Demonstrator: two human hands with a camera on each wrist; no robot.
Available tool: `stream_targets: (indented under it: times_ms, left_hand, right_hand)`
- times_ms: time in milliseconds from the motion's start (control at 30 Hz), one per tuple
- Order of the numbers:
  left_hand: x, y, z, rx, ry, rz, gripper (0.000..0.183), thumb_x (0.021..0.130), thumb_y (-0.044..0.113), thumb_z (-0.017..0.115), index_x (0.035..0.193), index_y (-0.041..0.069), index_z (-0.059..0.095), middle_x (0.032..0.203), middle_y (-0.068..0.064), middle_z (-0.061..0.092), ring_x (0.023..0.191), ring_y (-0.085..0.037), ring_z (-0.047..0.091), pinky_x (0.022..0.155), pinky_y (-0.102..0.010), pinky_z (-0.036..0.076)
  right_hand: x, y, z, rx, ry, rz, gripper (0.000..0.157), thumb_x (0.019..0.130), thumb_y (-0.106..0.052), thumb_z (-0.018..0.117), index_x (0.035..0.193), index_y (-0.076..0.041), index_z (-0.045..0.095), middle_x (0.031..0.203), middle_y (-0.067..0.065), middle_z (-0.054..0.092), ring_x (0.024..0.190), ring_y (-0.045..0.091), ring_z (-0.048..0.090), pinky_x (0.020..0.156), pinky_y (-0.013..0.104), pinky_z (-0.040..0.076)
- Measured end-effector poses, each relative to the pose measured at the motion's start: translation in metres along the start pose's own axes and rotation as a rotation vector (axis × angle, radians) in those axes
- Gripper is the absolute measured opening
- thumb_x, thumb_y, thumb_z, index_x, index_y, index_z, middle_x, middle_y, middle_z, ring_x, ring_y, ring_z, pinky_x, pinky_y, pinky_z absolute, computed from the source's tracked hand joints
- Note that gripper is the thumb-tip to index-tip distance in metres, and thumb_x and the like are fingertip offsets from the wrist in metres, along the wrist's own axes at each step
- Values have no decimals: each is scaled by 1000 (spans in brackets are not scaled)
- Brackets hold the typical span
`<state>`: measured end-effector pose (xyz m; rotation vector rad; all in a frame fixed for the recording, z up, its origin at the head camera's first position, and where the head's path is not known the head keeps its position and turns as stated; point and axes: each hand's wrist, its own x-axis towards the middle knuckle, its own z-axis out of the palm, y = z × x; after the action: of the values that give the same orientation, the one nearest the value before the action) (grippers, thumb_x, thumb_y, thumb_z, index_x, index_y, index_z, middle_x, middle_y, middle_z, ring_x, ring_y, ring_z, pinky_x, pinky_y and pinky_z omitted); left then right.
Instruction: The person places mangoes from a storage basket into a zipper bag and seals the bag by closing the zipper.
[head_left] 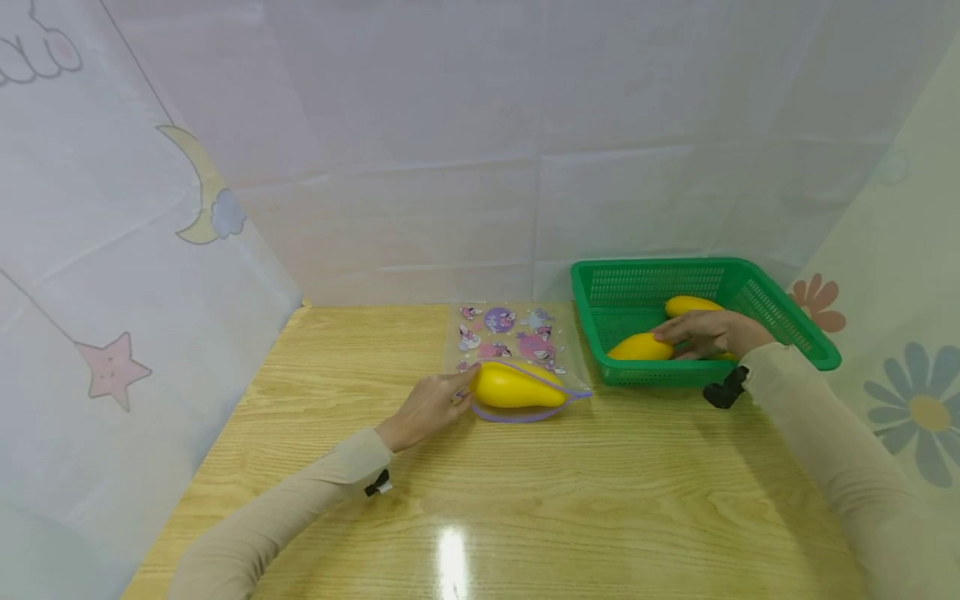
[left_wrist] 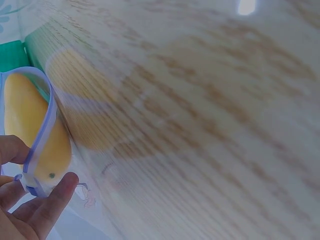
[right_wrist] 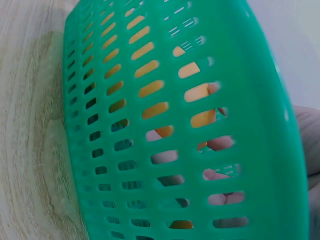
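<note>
My left hand pinches the left end of the purple zip edge of a clear, printed zip bag. A yellow mango-like fruit lies in the open mouth of this bag, ringed by the purple edge. In the left wrist view a slider sits between the fingers, close to the fruit's dark-spotted end. Over at the green basket, my right hand reaches inside and grips the right end of another yellow mango-like fruit. Through the slots in the right wrist view, fingers show against it.
One more yellow fruit lies at the back of the basket, and a bit of yellow shows beneath the right hand. The wooden table meets a pale sheet wall behind the bag. Another patterned sheet hangs on the right.
</note>
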<state>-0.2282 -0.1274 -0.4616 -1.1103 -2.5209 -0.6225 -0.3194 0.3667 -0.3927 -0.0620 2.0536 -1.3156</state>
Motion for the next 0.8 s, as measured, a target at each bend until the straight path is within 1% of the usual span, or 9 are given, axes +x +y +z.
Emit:
stream_targets:
  times_ms: [100,167,267,333,467,600,633,733,800]
  left_hand:
    - [0,0,0,-4,6,6,53,88,3,73,136,-5,55,98,-15,74,45,2,28,40,-13,28]
    - [0,0,1,-5,8,9,53,87,3,73,136,-5,55,98,-15,74,44,2,27,40,-13,27]
    - [0,0,1,-6,9,8,53,87,4,74,136,-5,55,96,-15,74,44,2,27,40,-13,27]
    - [0,0,1,-4,7,5,53,87,4,74,136,-4,55,95,-14,74,44,2,27,40,-13,28]
    - [0,0,1,3,7,2,52,87,4,74,135,-4,56,93,-13,74,45,1,28,41,-13,29]
    - [0,-1,1,2,8,3,52,87,4,74,135,-4,56,91,-12,74,45,2,30,40,-13,29]
    - [0,-1,1,3,8,3,52,87,4,74,135,-4,56,90,-11,74,45,2,30,40,-13,29]
    - [0,-1,2,4,9,3,53,86,4,75,135,-4,56,88,-10,73,45,2,31,40,-13,30]
    - [0,-1,2,2,11,3,53,86,4,75,135,-4,56,89,-11,74,46,2,32,41,-12,30]
  right_hand:
    - [-7,1,1,26,47,-30,59,98,-18,64,146,5,41,148,25,40,129,36,47,99,43,49]
    - [-14,3,2,42,71,-94,51,98,-14,63,143,5,47,142,19,49,125,37,51,97,46,50]
    - [-22,4,4,72,87,-160,46,99,-11,60,141,5,50,136,13,56,123,40,52,95,48,50]
    - [-26,4,5,71,95,-179,47,99,-12,60,141,5,49,138,15,54,123,42,52,94,49,50]
    - [-27,-1,5,97,114,-97,50,95,-17,67,140,0,54,141,19,49,118,39,58,95,48,50]
    - [-23,-2,2,149,102,-52,46,96,-17,67,139,-2,56,141,19,43,116,32,60,99,50,47]
    - [-22,-2,0,142,74,-80,45,99,-15,63,140,1,53,143,23,40,120,33,57,100,51,46]
    - [-21,-1,-3,140,47,-108,43,101,-13,57,141,3,51,146,25,34,124,33,53,101,53,44]
    - [-20,-1,-4,142,45,-105,44,101,-13,57,141,3,50,150,26,28,124,32,52,101,53,44]
